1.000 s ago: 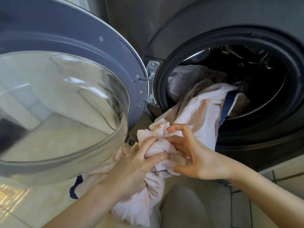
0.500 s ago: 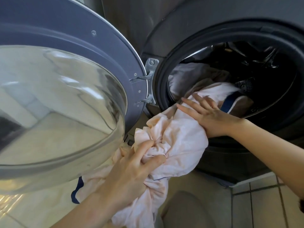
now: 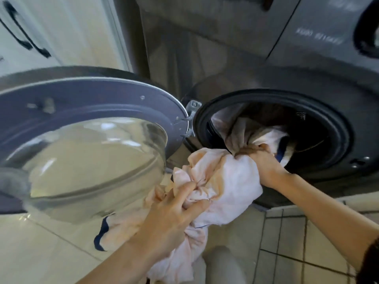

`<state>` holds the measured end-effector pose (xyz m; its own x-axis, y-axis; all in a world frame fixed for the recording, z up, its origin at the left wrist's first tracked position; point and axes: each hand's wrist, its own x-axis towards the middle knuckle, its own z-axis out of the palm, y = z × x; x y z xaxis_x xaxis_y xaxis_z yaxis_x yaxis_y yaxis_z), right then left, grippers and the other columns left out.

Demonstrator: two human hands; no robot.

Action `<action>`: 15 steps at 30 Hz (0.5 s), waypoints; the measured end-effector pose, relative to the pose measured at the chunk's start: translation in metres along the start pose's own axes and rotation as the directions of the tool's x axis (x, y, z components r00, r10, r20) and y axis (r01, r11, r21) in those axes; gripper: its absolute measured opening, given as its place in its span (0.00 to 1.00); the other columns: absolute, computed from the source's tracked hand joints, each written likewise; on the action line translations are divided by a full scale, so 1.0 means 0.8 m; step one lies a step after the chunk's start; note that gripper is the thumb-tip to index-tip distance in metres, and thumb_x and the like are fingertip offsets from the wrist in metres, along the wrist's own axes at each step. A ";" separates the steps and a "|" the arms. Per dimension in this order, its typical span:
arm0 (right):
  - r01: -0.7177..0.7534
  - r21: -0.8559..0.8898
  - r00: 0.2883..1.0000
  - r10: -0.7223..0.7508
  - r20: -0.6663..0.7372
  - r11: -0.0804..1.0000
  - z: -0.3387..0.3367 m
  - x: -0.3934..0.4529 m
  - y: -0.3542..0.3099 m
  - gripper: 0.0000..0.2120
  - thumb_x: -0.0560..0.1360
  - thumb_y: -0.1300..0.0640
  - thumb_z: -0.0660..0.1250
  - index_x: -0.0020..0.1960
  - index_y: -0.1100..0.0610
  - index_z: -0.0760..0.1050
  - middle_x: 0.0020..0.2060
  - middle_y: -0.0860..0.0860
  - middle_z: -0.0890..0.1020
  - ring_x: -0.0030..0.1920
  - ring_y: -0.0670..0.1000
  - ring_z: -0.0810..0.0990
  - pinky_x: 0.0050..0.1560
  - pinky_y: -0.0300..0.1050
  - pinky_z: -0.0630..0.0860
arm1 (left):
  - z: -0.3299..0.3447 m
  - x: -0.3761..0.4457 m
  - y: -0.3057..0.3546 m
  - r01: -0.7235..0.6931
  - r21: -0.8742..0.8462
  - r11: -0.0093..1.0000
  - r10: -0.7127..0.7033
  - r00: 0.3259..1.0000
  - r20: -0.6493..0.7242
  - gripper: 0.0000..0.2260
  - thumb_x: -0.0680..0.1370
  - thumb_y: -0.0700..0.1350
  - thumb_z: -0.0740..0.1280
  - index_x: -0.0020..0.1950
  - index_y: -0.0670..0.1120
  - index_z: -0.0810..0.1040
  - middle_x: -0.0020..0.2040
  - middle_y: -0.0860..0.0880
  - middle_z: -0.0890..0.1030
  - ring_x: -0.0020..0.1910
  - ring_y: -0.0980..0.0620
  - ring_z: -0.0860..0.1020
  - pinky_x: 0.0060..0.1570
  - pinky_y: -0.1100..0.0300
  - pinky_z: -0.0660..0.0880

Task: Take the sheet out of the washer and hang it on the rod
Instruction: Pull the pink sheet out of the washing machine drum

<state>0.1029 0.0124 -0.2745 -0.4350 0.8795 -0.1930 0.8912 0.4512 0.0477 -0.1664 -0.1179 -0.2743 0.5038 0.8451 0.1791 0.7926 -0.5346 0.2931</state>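
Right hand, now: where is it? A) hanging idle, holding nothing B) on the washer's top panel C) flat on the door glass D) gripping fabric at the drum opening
D: the right hand is curled round bunched sheet at the mouth of the drum opening.

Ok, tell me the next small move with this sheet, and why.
Probably draw the right hand back out of the washer opening: it grips the sheet at the drum mouth, where part of the cloth lies inside, while the left hand holds the bunch already out.
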 end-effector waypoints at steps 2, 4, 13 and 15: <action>-0.013 0.100 0.998 0.019 -0.057 0.995 -0.029 -0.024 -0.012 0.08 0.66 0.61 0.70 0.43 0.54 0.76 0.42 0.52 0.81 0.47 0.59 0.79 0.46 0.54 0.71 | -0.036 -0.008 0.012 0.033 -0.007 0.999 -0.033 0.998 0.053 0.35 0.56 0.40 0.74 0.61 0.57 0.69 0.61 0.46 0.71 0.41 0.47 0.66 0.26 0.53 0.73; 0.051 0.152 0.995 -0.037 -0.095 0.987 -0.056 -0.046 -0.025 0.12 0.61 0.64 0.70 0.34 0.50 0.69 0.29 0.46 0.70 0.37 0.52 0.75 0.39 0.49 0.70 | -0.074 -0.018 0.026 0.052 -0.004 0.999 -0.051 0.993 0.103 0.33 0.57 0.41 0.72 0.60 0.58 0.70 0.61 0.47 0.72 0.38 0.46 0.71 0.27 0.54 0.74; 0.060 0.116 0.997 -0.066 0.046 0.991 -0.184 -0.117 -0.089 0.08 0.57 0.56 0.70 0.35 0.53 0.73 0.32 0.48 0.77 0.35 0.52 0.79 0.39 0.44 0.76 | -0.236 -0.063 0.056 0.170 0.086 0.982 -0.186 0.952 0.242 0.30 0.56 0.44 0.72 0.58 0.57 0.72 0.60 0.48 0.73 0.38 0.46 0.72 0.30 0.53 0.72; 0.055 0.197 0.996 -0.068 0.058 0.979 -0.212 -0.131 -0.093 0.11 0.62 0.52 0.62 0.42 0.53 0.75 0.39 0.50 0.79 0.41 0.56 0.80 0.43 0.51 0.78 | -0.279 -0.066 0.059 0.214 0.108 0.971 -0.236 0.934 0.267 0.30 0.58 0.44 0.72 0.58 0.57 0.71 0.62 0.48 0.71 0.38 0.46 0.75 0.32 0.51 0.71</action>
<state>0.0602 -0.0877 -0.0915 -0.4864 0.8365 -0.2522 0.8736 0.4606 -0.1570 -0.2325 -0.1861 -0.0602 0.3757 0.9141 -0.1524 0.9145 -0.3390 0.2209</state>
